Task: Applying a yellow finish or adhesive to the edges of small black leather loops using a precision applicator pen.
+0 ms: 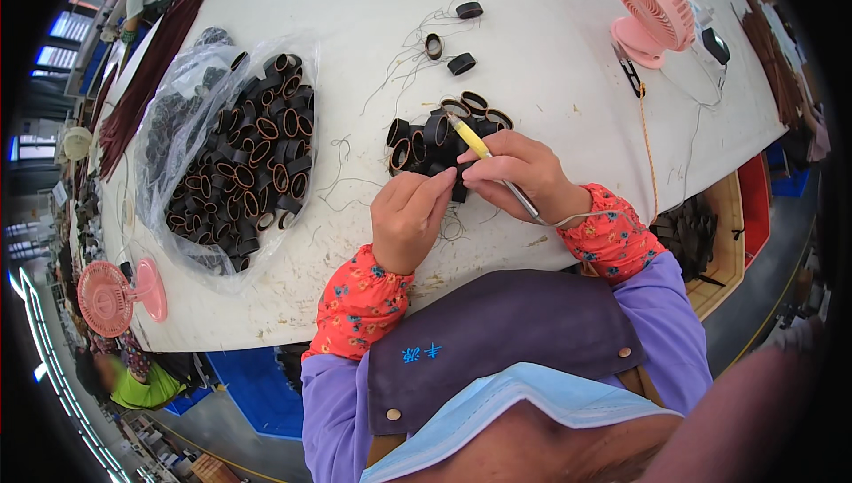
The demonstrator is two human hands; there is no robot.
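Forearms (358,304) angled inward from near side of black ring pile (436,131) on white desk (550,4), right grip (525,172) at pile's near right edge, closed round yellow pen-like tool (471,139) slanting over pile, left grip (408,219) at pile's near left edge, pinched together, whether holding anything unclear

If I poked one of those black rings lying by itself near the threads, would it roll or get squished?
The ring might roll if stood on its curved edge. Lying flat, it would more likely slide. It's probably light, being hollow and thin-walled. Maybe it bends a little without flopping: rings in the pile mostly stay rounded.
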